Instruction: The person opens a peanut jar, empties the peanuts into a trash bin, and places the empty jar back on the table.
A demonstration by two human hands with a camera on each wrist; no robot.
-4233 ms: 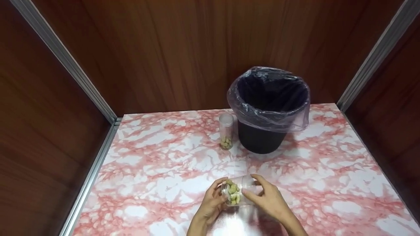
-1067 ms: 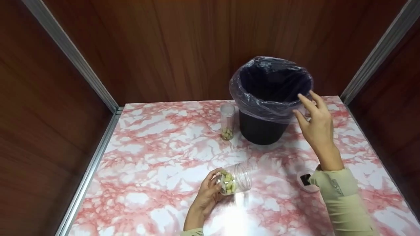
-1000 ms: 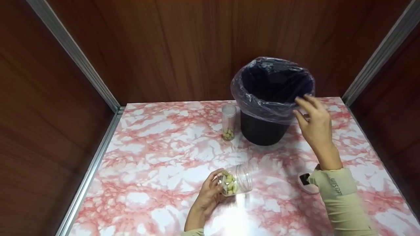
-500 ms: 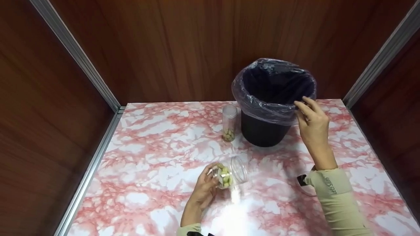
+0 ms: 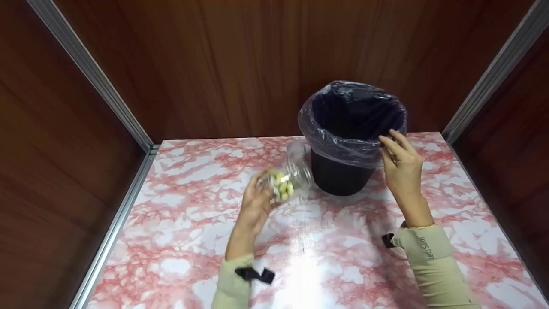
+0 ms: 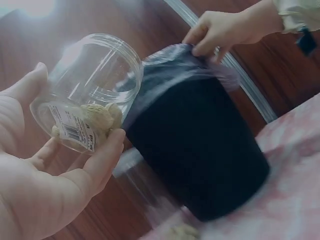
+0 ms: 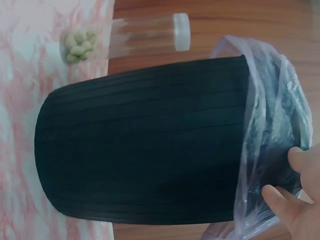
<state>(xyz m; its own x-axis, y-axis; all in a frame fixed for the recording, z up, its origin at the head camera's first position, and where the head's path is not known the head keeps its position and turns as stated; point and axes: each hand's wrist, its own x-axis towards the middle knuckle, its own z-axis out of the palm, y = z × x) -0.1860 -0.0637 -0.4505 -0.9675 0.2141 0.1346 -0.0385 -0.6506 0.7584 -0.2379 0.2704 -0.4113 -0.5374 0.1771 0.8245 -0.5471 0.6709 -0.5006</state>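
Observation:
My left hand (image 5: 253,204) grips a clear open-mouthed jar (image 6: 95,70) around its base, tilted with the mouth toward the bin. Pale green-yellow peanut-like pieces (image 5: 284,185) lie at the jar's base end, beside a barcode label (image 6: 70,126). The black bin (image 7: 145,140) has a translucent purple liner (image 5: 343,150) folded over its rim. At the rim's right side, my right hand (image 5: 403,167) pinches the liner between thumb and fingers; a ring shows on it in the left wrist view.
A tall capped clear jar (image 7: 145,35) with similar pieces (image 7: 79,46) at its bottom stands just left of the bin. Dark wood panels (image 5: 236,68) and metal edge strips (image 5: 107,94) border the pink-and-white marbled table (image 5: 193,240).
The lid end of the held jar is bare since the oldest frame. My left hand has carried the jar up toward the bin; my right hand has moved onto the bin's rim.

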